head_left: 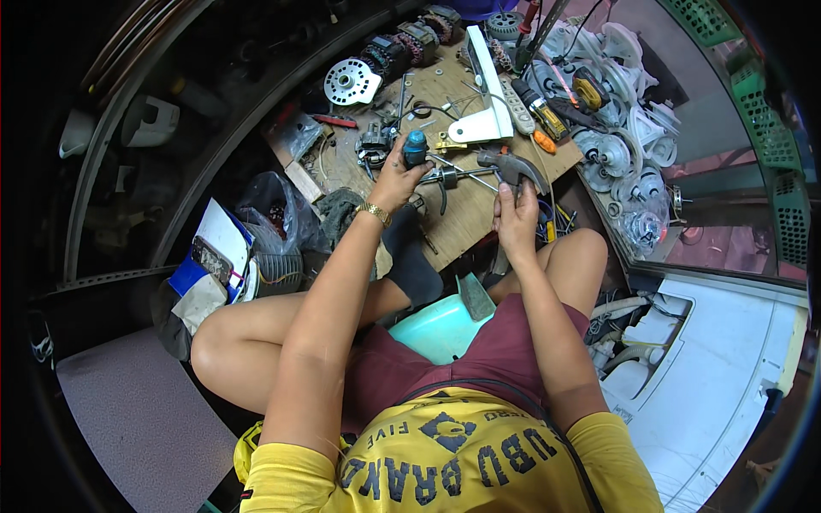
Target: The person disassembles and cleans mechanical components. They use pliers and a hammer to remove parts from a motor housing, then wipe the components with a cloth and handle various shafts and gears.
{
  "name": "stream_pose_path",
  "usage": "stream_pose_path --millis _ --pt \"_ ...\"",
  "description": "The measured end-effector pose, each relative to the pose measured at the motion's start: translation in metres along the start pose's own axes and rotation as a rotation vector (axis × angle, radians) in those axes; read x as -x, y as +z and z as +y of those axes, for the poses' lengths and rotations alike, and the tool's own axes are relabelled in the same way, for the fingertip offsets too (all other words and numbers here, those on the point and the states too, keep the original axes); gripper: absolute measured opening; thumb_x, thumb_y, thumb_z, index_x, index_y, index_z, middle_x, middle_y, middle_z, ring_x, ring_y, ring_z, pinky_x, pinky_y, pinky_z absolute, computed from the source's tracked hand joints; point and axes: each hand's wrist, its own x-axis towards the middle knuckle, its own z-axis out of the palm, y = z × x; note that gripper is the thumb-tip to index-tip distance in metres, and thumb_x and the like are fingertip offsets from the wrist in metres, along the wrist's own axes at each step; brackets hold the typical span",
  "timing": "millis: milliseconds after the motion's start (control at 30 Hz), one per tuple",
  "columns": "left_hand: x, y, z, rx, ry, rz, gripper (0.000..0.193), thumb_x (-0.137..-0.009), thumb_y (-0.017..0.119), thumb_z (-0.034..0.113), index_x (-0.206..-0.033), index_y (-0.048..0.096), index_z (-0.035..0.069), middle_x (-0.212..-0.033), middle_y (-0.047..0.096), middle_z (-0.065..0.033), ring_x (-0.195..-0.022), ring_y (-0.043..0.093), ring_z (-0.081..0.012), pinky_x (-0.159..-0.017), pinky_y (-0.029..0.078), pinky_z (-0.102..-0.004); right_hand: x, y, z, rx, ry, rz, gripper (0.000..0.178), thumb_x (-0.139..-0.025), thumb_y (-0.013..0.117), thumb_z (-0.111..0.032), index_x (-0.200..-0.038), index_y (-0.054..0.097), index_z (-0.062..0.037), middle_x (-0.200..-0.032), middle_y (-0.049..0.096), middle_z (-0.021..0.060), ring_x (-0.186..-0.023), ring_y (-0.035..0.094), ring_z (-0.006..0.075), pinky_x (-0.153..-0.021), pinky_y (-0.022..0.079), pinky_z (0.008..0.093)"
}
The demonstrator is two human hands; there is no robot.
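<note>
My left hand (396, 178), with a gold watch at the wrist, is closed round a small blue cylindrical object (416, 145) over the workbench. Its exact kind I cannot make out. My right hand (516, 221) grips a claw hammer (516, 166) close below its dark metal head. Between the hands lies a dark puller-like metal tool (446, 178) with a long shaft. A small dark motor part (375, 144) sits just left of my left hand. Beyond the hands is a white bracket-shaped appliance part (481, 126).
The wooden workbench (466, 224) carries several motor coils (417, 41), a white perforated disc (351, 82), a power strip (518, 107) and a yellow-black drill (540, 109). White plastic fan parts (620, 145) are heaped at the right. A turquoise plastic piece (440, 329) lies between my legs.
</note>
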Motion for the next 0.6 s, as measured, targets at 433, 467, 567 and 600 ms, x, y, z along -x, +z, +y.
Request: stream_pose_path --millis 433,467,567,600 --pt "0.0033 0.0011 0.0014 0.044 -0.027 0.018 0.054 -0.085 0.072 0.004 -0.132 0.046 0.006 -0.110 0.058 0.0011 -0.100 0.054 -0.0095 -0.090 0.045 -0.0259 -0.0023 0.0004 0.0033 -0.001 -0.006 -0.009 0.022 -0.100 0.055 -0.021 -0.112 0.046 -0.0041 -0.065 0.048 0.0000 -0.045 0.041 0.0055 -0.037 0.035 0.0200" --pt "0.0034 0.0014 0.0011 0.060 -0.032 0.013 0.054 -0.085 0.072 0.004 -0.132 0.046 0.006 -0.110 0.058 0.0011 -0.100 0.054 -0.0095 -0.091 0.045 -0.0259 -0.0023 0.0006 0.0038 0.000 0.000 -0.012 0.022 -0.100 0.055 -0.021 -0.112 0.046 -0.0040 -0.065 0.048 0.0000 -0.044 0.041 0.0055 -0.037 0.035 0.0200" --pt "0.0013 0.0025 -0.0017 0.040 -0.043 0.001 0.056 -0.085 0.072 0.003 -0.134 0.045 0.006 -0.108 0.059 0.0015 -0.099 0.054 -0.0095 -0.091 0.045 -0.0260 -0.0023 0.0007 0.0034 0.002 0.005 -0.019 0.023 -0.100 0.055 -0.021 -0.113 0.047 -0.0042 -0.065 0.048 -0.0002 -0.044 0.040 0.0055 -0.037 0.035 0.0199" --pt "0.0000 0.0016 -0.0038 0.003 -0.050 -0.003 0.058 -0.085 0.072 0.003 -0.136 0.044 0.005 -0.106 0.059 0.0019 -0.098 0.054 -0.0094 -0.090 0.046 -0.0262 -0.0030 0.0016 0.0022 0.001 0.004 -0.021 0.023 -0.100 0.055 -0.021 -0.113 0.047 -0.0042 -0.065 0.048 -0.0002 -0.044 0.040 0.0055 -0.037 0.035 0.0199"
